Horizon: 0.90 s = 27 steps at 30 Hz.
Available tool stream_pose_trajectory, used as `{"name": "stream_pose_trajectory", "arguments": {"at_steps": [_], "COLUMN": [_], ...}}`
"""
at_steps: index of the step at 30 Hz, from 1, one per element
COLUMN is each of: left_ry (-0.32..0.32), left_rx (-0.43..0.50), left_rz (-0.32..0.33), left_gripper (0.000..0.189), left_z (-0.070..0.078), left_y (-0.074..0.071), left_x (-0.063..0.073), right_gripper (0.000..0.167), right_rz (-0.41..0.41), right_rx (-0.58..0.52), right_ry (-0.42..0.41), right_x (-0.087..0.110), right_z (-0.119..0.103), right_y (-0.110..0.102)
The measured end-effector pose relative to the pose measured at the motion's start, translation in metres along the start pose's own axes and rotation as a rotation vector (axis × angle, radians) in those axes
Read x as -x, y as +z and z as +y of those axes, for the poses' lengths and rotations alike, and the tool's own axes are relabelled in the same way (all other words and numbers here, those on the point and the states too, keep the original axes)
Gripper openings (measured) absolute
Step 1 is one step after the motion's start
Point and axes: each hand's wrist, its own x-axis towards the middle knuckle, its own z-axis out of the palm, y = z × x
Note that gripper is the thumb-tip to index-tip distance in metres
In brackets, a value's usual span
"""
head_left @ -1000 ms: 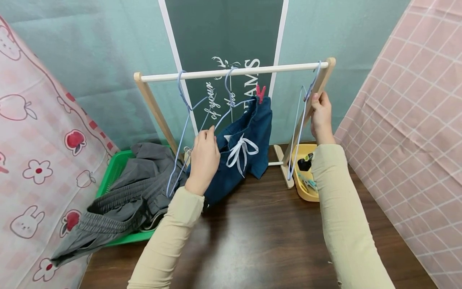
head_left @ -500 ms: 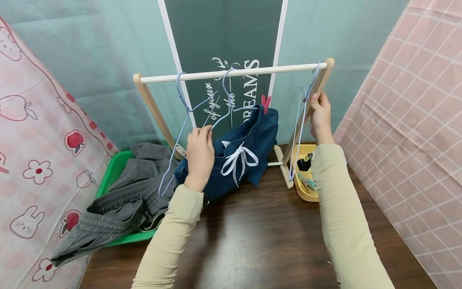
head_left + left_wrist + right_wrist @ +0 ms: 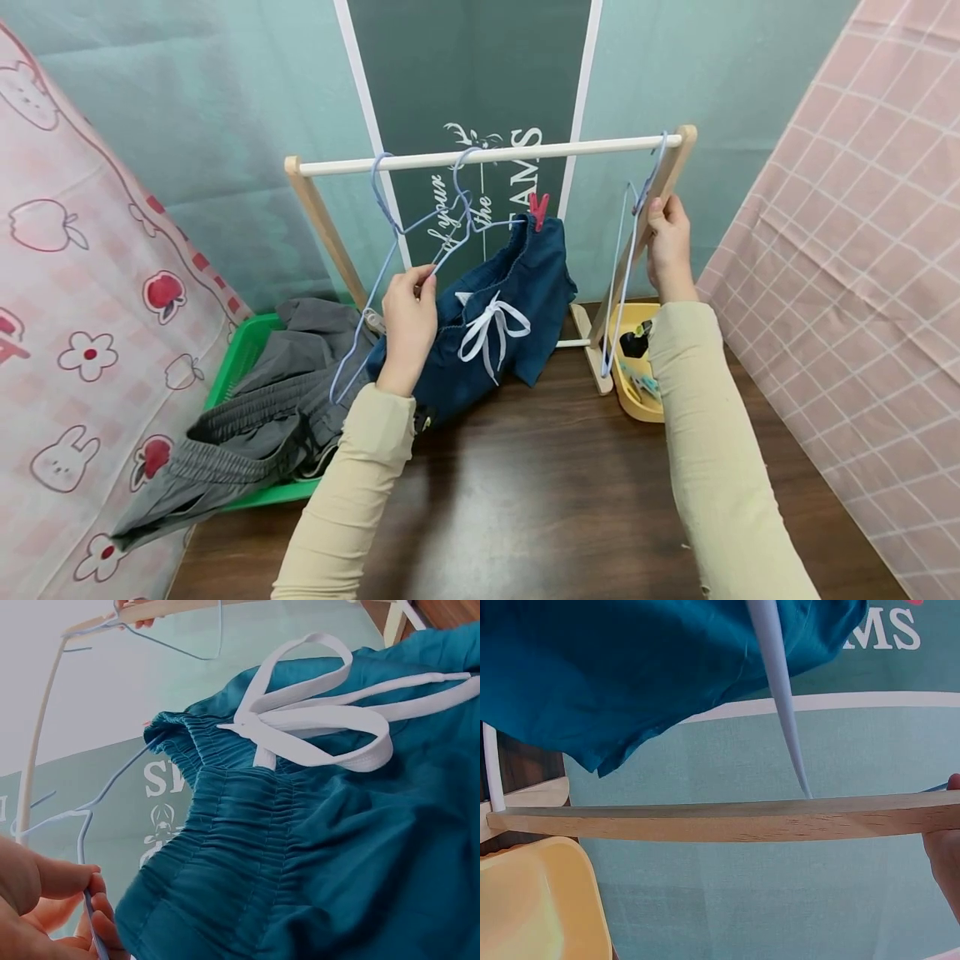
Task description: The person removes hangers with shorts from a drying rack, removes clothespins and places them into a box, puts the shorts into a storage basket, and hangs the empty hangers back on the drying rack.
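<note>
My left hand [image 3: 410, 325] pinches the left arm of a light-blue wire hanger [image 3: 471, 227] between thumb and fingers; the left wrist view shows the wire [image 3: 81, 840] there. The hanger hooks over the white bar [image 3: 420, 160] of a small rack. Its other arm enters the waist of blue drawstring shorts [image 3: 543, 267], held there by a red clothespin [image 3: 538, 212]. The shorts sag to the left, next to my left hand, their white bow [image 3: 491, 329] facing me. My right hand [image 3: 667, 246] grips the rack's right wooden post [image 3: 679, 158], seen lengthwise in the right wrist view.
A bare hanger [image 3: 390, 250] hangs to the left, another hanger [image 3: 621, 292] by the right post. Grey pants [image 3: 277, 417] spill from a green basket [image 3: 243, 358] at left. A yellow tray [image 3: 637, 408] with clothespins sits at the right on the dark table [image 3: 540, 492].
My left hand has shifted slightly left with the hanger, whose hook has slid left along the bar. The shorts and red clothespin hang a little lower. My right hand stays on the post.
</note>
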Motion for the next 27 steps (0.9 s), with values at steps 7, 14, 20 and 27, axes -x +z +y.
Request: {"name": "stream_pose_trajectory", "arguments": {"at_steps": [7, 14, 20, 27], "left_ry": [-0.024, -0.003, 0.048, 0.063], "left_rx": [0.013, 0.041, 0.044, 0.070], "left_rz": [0.020, 0.074, 0.112, 0.119], "left_gripper": [0.027, 0.025, 0.024, 0.024], "left_z": [0.003, 0.008, 0.010, 0.007], "left_y": [-0.003, -0.008, -0.016, -0.028], "left_x": [0.001, 0.004, 0.006, 0.011], "right_gripper": [0.014, 0.014, 0.013, 0.013], "right_rz": [-0.015, -0.015, 0.000, -0.004], "right_rx": [0.003, 0.006, -0.001, -0.016], "right_ry": [0.001, -0.005, 0.006, 0.012], "right_x": [0.001, 0.001, -0.001, -0.002], "right_z": [0.002, 0.003, 0.001, 0.001], "right_y": [-0.003, -0.003, -0.003, -0.003]}}
